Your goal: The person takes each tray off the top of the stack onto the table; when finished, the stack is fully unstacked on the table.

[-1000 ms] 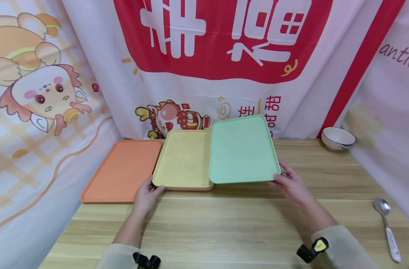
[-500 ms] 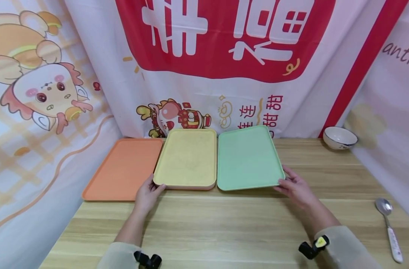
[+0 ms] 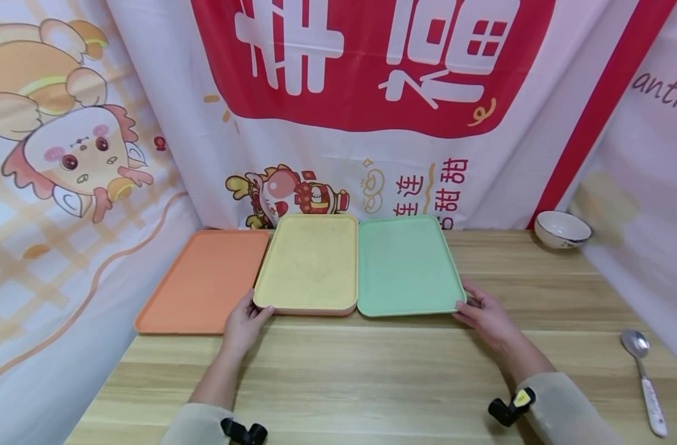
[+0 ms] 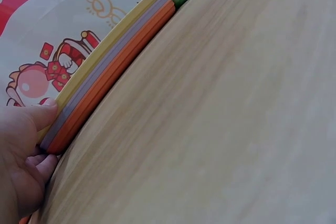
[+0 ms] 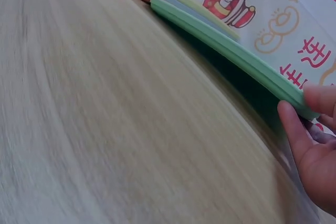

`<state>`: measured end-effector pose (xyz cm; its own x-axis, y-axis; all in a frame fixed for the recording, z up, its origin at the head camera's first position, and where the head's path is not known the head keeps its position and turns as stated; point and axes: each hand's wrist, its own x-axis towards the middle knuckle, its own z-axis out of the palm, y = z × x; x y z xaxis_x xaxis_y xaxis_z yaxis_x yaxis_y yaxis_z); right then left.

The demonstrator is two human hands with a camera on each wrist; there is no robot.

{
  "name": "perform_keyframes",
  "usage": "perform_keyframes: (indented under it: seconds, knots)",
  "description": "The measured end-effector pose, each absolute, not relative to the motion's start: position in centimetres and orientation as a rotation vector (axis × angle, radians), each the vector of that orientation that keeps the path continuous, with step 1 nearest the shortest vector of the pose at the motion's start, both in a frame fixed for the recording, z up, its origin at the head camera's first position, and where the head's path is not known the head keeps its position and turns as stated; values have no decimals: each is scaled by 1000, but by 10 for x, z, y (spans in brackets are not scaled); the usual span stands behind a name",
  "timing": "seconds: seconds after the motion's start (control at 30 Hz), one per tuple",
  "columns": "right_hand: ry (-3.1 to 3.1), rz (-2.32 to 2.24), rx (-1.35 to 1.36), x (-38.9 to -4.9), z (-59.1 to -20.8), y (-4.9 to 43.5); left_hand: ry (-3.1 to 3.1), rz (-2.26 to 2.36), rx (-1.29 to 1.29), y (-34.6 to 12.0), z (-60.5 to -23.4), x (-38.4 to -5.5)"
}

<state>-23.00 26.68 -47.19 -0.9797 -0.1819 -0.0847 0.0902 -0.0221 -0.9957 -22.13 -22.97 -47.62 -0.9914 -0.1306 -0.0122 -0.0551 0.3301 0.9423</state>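
Observation:
A green tray [image 3: 411,266] lies right of a yellow tray [image 3: 311,262], their sides meeting. My right hand [image 3: 491,318] pinches its near right corner, thumb on the rim. In the right wrist view, that end of the green tray [image 5: 226,45] is raised, with a dark gap beneath. My left hand [image 3: 244,321] holds the near left corner of the stack under the yellow tray, thumb on top. The left wrist view shows a purple tray [image 4: 100,66] and an orange tray [image 4: 113,77] below the yellow one. Another orange tray [image 3: 205,281] lies flat at left.
A white bowl [image 3: 563,229] stands at the table's back right corner. A spoon [image 3: 644,380] with a patterned handle lies at the right. Printed cloth [image 3: 372,148] hangs behind the trays and along both sides of the wooden table [image 3: 361,377].
The green tray has come down from a raised tilt overlapping the yellow tray, shifting right and then slightly back left against it. The left hand keeps its hold on the stack's corner.

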Motion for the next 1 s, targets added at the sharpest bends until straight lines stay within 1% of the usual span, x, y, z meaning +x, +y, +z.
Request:
perform_keyframes:
  seconds: [0.27, 0.4, 0.5, 0.63, 0.77, 1.0]
  knots:
    - [2558, -1673, -43, -234, -475, 265, -2511, -1771, 184, -231, -475, -219]
    - [2625, -1511, 48, -236, -467, 260, -2507, -1774, 183, -231, -477, -220]
    - [2638, -1484, 61, -238, -456, 254, -2506, -1772, 182, -231, -478, -221]
    - [2719, -1512, -63, -241, -447, 239, -2494, -1782, 179, -230, -479, -221]
    - [2766, -1544, -158, -247, -445, 214, -2490, -1779, 182, -230, -479, -221]
    - [2705, -1576, -111, -257, -445, 166, -2502, -1772, 190, -228, -477, -219]
